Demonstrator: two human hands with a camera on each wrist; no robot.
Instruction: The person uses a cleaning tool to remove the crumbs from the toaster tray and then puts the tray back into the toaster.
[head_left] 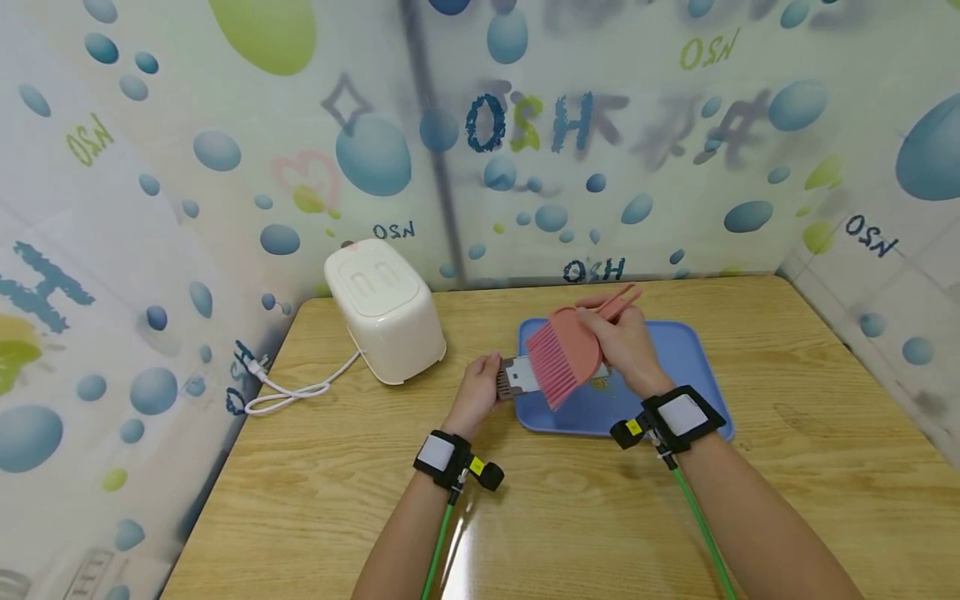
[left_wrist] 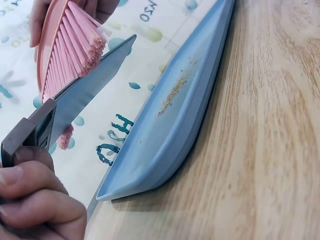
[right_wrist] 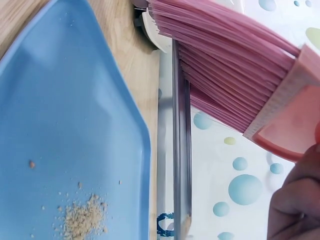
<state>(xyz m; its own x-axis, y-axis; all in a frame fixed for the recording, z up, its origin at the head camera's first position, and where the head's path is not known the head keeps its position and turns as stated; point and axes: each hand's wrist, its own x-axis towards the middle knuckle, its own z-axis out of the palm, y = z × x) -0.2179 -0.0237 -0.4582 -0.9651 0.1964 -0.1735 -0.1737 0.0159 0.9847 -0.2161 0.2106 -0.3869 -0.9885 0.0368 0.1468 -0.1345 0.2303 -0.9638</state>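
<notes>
My left hand (head_left: 474,395) grips the grey end of a toaster crumb tray (head_left: 522,375), a thin metal sheet held tilted above a blue tray (head_left: 693,358). With my right hand (head_left: 632,350) I hold a pink brush (head_left: 576,346) by its handle. Its bristles (left_wrist: 75,45) lie against the metal sheet and straddle its edge in the left wrist view. Crumbs cling to the bristle tips there. A small pile of pale crumbs (right_wrist: 85,218) lies on the blue tray, with several loose bits around it.
A cream toaster (head_left: 392,321) stands at the back left of the wooden table (head_left: 337,500). Its white cord (head_left: 300,392) lies looped beside it, the plug near the left edge. A patterned sheet (head_left: 510,208) hangs behind the table.
</notes>
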